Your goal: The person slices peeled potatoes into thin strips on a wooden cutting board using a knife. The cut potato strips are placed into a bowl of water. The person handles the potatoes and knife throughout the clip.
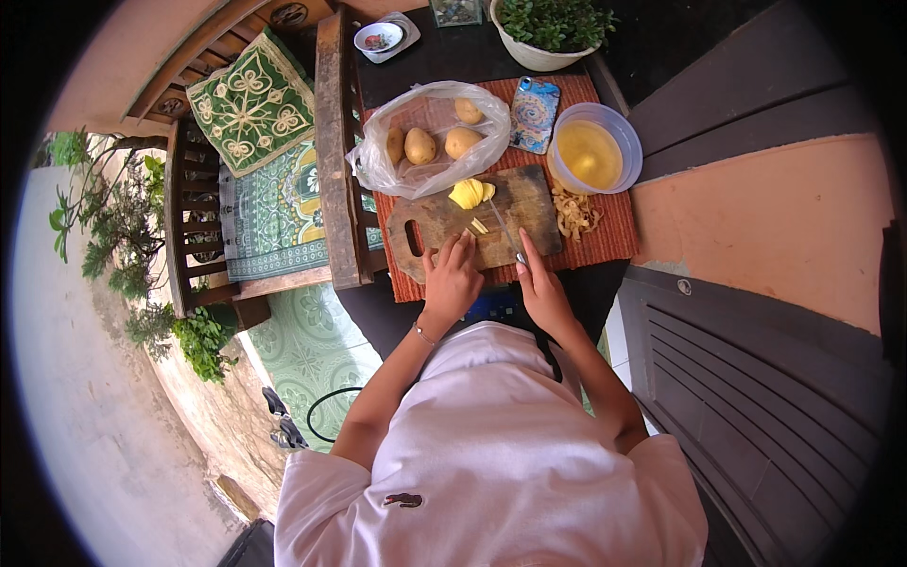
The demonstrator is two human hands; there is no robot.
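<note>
My right hand (544, 292) grips a knife (506, 228), its blade slanting across a wooden cutting board (530, 195). The blade's tip reaches a stack of thin yellow potato slices (469, 193) near the board's far edge. My left hand (453, 275) rests on the near part of the board with fingers bent. Its fingertips are close to a few cut potato sticks (480, 226); whether they pinch a piece cannot be made out. Beyond the board, an open clear plastic bag (434, 186) holds several unpeeled potatoes (420, 146).
Potato peels (575, 215) lie right of the board on an orange woven mat (615, 225). Behind them stands a plastic tub (633, 145) of cloudy liquid, beside a patterned phone case (535, 113). Farther back are a potted plant (549, 57) and small dish (379, 37). A wooden bench (344, 156) flanks the left.
</note>
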